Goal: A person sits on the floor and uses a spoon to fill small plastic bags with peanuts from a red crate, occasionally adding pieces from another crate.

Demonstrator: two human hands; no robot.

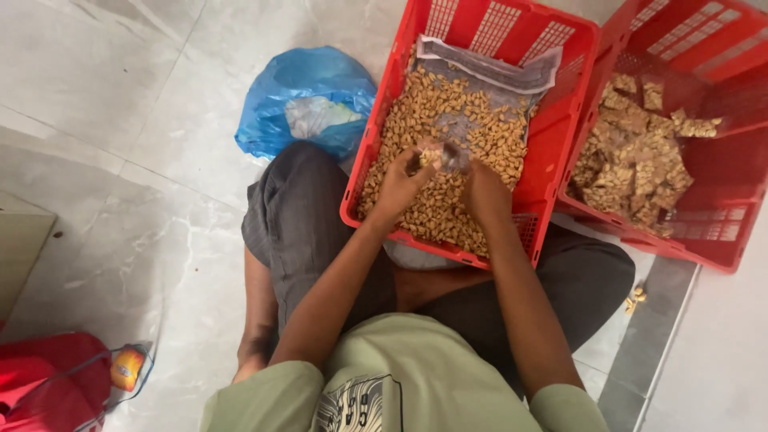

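I sit cross-legged on the floor with a red plastic crate (560, 56) resting on my lap. It holds a clear plastic liner full of small tan nut-like pieces (436, 120). My left hand (400, 184) and my right hand (484, 188) meet over the near part of the heap. Between their fingertips they pinch a small clear packet (438, 156) with a few pieces inside. Both hands are closed on it.
A second red crate (712, 224) at the right holds brown square packed bars (632, 160). A crumpled blue plastic bag (308, 100) lies on the tiled floor by my left knee. A red bag (48, 380) sits at bottom left.
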